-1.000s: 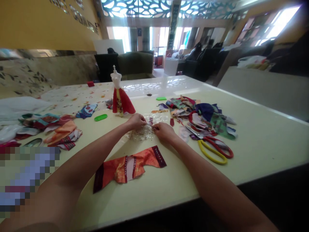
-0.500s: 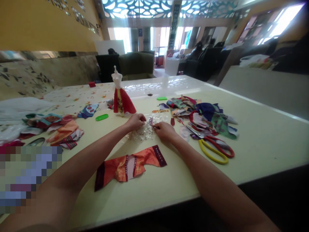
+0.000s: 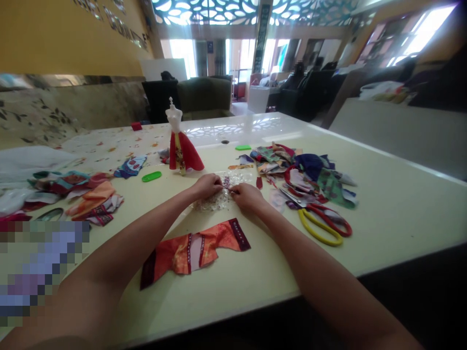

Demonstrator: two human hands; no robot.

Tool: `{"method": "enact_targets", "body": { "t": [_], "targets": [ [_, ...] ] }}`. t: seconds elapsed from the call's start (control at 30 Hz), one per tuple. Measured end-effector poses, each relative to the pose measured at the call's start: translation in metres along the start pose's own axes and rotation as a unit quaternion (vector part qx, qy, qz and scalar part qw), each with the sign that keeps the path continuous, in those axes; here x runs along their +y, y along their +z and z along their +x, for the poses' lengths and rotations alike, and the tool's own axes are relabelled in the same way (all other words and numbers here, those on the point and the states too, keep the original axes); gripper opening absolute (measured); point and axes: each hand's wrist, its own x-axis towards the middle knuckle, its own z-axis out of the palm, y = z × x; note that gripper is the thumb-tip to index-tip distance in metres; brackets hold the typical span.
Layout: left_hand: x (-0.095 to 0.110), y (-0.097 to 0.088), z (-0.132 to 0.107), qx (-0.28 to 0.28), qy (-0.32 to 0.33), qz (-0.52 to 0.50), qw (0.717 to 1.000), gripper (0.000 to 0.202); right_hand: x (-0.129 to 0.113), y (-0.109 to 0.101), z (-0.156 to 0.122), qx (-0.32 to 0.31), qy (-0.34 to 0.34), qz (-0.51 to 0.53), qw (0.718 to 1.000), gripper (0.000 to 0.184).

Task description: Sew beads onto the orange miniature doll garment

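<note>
My left hand [image 3: 208,185] and my right hand [image 3: 248,197] nearly meet over a clear plastic bag or tray of small shiny beads [image 3: 218,203]. Both are closed in a pinch. A thin dark thing shows at the right fingertips, too small to name; what the left fingers pinch is hidden. Closer to me lies a small orange doll garment [image 3: 180,253] with dark red, studded bands, flat on the table. Beyond my left hand a white miniature dress form [image 3: 174,119] stands upright in a red skirt [image 3: 189,155].
Scissors with yellow and red handles [image 3: 310,233] rest against a heap of fabric scraps [image 3: 279,160] on the right. More scraps [image 3: 95,199] lie left, near a green tray [image 3: 151,176]. Another green piece [image 3: 243,148] is farther back. Chairs and a seated person are in the background.
My left hand has lowered slightly and come closer to my right fingertips. The view has shifted a little; the garment, dress form and scissors stay in place.
</note>
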Motion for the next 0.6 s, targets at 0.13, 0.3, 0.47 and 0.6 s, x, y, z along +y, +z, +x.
{"method": "enact_targets", "body": {
  "t": [0.13, 0.3, 0.47, 0.6],
  "targets": [
    [-0.002, -0.003, 0.001, -0.032, -0.007, 0.004, 0.999, 0.032, -0.002, 0.000, -0.002, -0.002, 0.003, -0.002, 1.000, 0.029],
    [-0.007, -0.004, 0.001, -0.054, -0.018, -0.025, 0.998, 0.032, -0.003, 0.000, -0.002, 0.000, 0.006, -0.001, 1.000, 0.029],
    [-0.013, -0.010, -0.001, -0.027, -0.030, -0.080, 0.996, 0.027, -0.003, 0.000, -0.002, 0.001, 0.008, 0.005, 1.000, 0.029],
    [-0.016, -0.032, -0.009, 0.039, -0.052, -0.157, 0.986, 0.016, -0.004, 0.000, -0.003, 0.005, 0.012, 0.015, 1.000, 0.030]
  ]
}}
